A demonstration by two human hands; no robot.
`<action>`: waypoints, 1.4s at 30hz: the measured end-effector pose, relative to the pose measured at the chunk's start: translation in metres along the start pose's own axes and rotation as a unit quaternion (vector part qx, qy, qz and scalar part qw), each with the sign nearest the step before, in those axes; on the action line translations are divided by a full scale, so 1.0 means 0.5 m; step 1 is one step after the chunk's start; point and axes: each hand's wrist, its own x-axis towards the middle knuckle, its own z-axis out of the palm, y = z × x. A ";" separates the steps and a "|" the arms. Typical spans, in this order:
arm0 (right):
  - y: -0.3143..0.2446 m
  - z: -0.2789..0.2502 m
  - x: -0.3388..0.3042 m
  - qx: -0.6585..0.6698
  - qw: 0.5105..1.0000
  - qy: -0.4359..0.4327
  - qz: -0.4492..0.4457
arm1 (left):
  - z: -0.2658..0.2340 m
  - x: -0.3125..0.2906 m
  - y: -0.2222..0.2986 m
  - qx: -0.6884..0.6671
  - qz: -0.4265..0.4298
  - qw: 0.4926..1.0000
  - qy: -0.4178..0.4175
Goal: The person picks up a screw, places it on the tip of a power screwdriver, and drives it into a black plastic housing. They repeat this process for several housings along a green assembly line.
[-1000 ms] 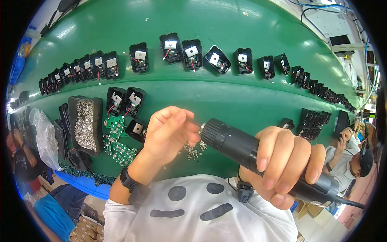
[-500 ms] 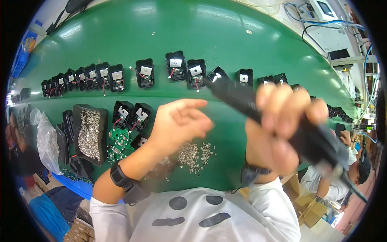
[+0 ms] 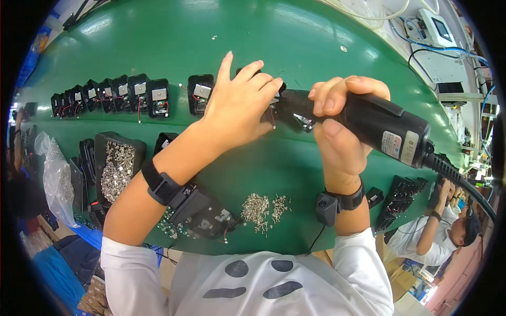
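Observation:
My left hand (image 3: 237,108) reaches forward over the row of black housings, its fingers stretched out and spread. Beneath and beside those fingers a black housing (image 3: 273,101) with a metal plate is partly covered; contact with it is hard to make out. In my right hand (image 3: 348,113) is a black corded electric screwdriver (image 3: 387,121), gripped around its barrel. Its front end points left, toward the housings by my left fingertips, and its tip is hidden. A loose pile of small screws (image 3: 255,208) lies on the green table nearer to me.
More black housings (image 3: 159,98) with wires stretch leftward. A black bin (image 3: 138,150) of metal parts stands at left beside a clear plastic bag (image 3: 57,176). Green circuit boards (image 3: 167,227) lie near my left forearm. Black parts (image 3: 400,197) sit at right, near a co-worker (image 3: 435,231).
My left hand has moved forward and spread over the housings. My right hand has swung the screwdriver away from me, bringing its front end beside my left fingers.

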 end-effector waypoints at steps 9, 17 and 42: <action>0.018 0.034 0.034 -0.050 0.994 -0.062 0.074 | 0.019 0.032 -0.038 -0.072 0.051 0.996 0.033; 0.010 0.030 0.026 0.009 0.992 -0.015 0.122 | 0.007 0.025 -0.044 -0.069 0.040 0.997 0.024; -0.329 0.043 -0.208 -0.017 0.996 0.038 0.073 | -0.042 -0.264 0.261 0.010 -0.015 0.997 -0.080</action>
